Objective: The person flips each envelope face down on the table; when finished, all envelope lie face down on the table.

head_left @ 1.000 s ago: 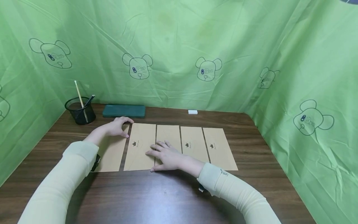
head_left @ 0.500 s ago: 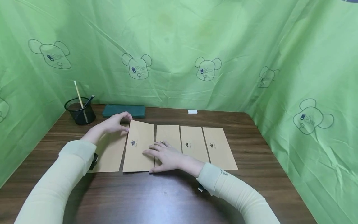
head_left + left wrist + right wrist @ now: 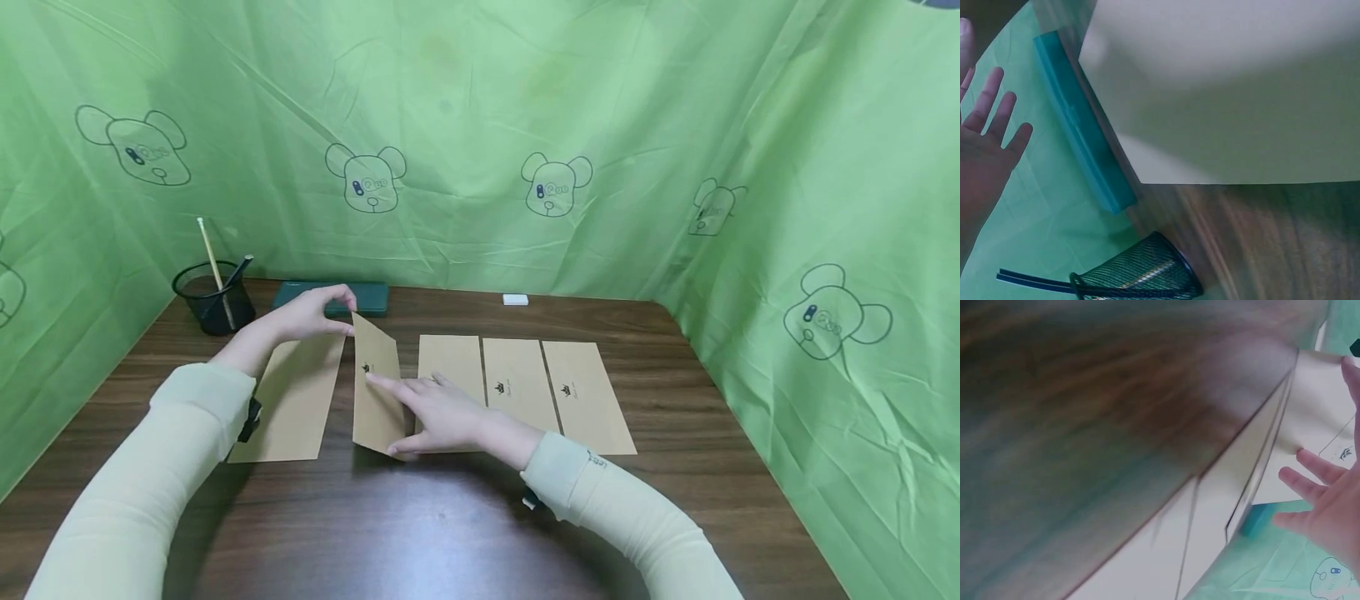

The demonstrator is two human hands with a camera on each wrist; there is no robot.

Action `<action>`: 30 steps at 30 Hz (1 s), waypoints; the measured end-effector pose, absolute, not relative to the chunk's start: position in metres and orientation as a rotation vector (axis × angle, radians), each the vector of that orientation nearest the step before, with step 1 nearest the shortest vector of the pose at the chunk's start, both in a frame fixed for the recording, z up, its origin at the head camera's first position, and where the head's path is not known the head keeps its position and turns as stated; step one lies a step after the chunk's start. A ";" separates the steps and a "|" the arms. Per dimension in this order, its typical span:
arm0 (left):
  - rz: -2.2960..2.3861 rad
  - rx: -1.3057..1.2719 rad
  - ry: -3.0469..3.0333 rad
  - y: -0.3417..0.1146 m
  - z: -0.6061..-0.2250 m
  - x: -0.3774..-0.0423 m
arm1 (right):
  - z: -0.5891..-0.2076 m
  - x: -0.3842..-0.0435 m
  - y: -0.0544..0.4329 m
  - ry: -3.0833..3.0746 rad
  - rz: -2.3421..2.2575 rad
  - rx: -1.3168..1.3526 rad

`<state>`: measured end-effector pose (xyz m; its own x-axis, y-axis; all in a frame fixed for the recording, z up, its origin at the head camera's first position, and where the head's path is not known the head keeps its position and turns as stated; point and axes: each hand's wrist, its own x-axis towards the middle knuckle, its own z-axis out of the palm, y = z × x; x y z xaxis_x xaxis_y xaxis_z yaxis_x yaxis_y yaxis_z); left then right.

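A flat tan kraft-paper rectangle with a small crown print point(image 3: 378, 346) is raised off the table and stands tilted on edge. My left hand point(image 3: 311, 315) pinches its upper left corner between thumb and fingers. Against its face and lower right side, the fairly straight fingers of my right hand point(image 3: 450, 417) touch it; in the right wrist view that hand point(image 3: 1329, 503) is spread. Left of it lies a plain-looking tan rectangle point(image 3: 296, 417), partly under my left wrist. To the right lie three crown-printed ones, the nearest point(image 3: 450, 354) partly covered by my right hand.
Behind the left hand is a dark green case point(image 3: 370, 297). A black mesh pen cup point(image 3: 217, 308) with a pencil and a pen stands at the back left. A white eraser-like block point(image 3: 515, 300) lies at the back. Green printed cloth point(image 3: 465, 100) surrounds the wooden table point(image 3: 442, 533).
My left hand has lifted the second tan rectangle from the left, swinging its left side up so that it stands tilted. My right hand has stayed nearly in place at its right side.
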<state>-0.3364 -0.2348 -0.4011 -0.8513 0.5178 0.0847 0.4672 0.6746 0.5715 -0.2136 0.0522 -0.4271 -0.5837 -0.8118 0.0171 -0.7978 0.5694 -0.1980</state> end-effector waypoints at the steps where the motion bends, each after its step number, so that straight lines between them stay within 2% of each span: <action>1: 0.919 0.829 2.798 -0.234 -0.399 -0.336 | -0.425 -0.213 0.051 2.711 -0.301 -1.393; 13: 1.132 0.870 2.674 -0.221 -0.382 -0.335 | -0.404 -0.212 0.047 2.712 -0.349 -1.456; 30: 1.102 0.793 2.731 -0.217 -0.371 -0.338 | -0.405 -0.215 0.060 2.884 -0.394 -1.421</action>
